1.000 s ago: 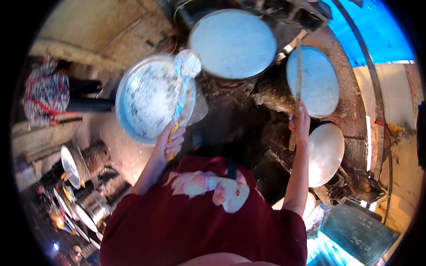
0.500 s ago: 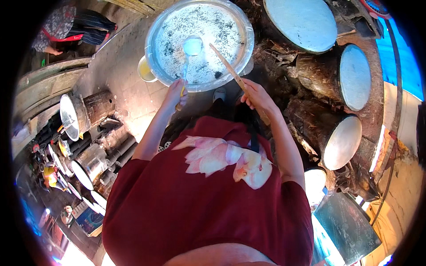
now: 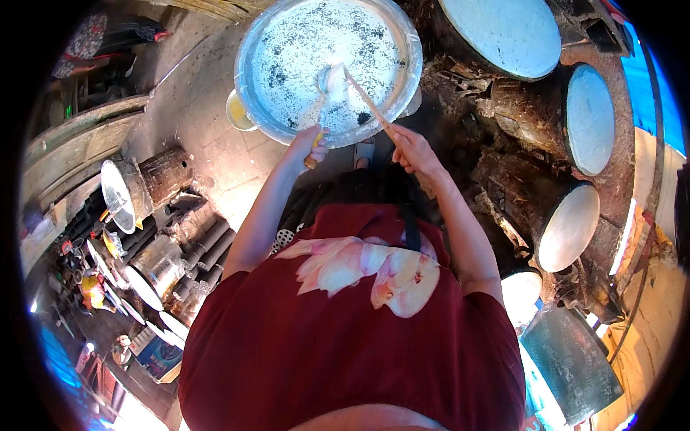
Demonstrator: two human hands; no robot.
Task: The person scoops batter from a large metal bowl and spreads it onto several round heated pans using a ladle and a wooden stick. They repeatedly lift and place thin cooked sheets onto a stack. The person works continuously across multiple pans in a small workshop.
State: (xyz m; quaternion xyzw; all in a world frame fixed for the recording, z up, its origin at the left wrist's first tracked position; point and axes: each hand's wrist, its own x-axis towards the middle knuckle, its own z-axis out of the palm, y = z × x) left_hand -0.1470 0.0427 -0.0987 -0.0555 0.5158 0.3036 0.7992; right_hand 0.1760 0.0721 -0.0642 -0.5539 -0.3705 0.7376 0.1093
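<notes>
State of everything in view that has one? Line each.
Left hand: closed around ladle handle.
Right hand: closed around stick.
Ladle: bowl over basin; dipped or not, can't tell.
Stick: slanted, tip at ladle bowl; contact unclear.
Basin: open, holding white, dark-specked contents.
Tub: open, yellowish inside.

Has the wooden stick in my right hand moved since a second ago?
Yes, leftward: the stick went from well right of the wide basin to reaching over its near rim.
</notes>
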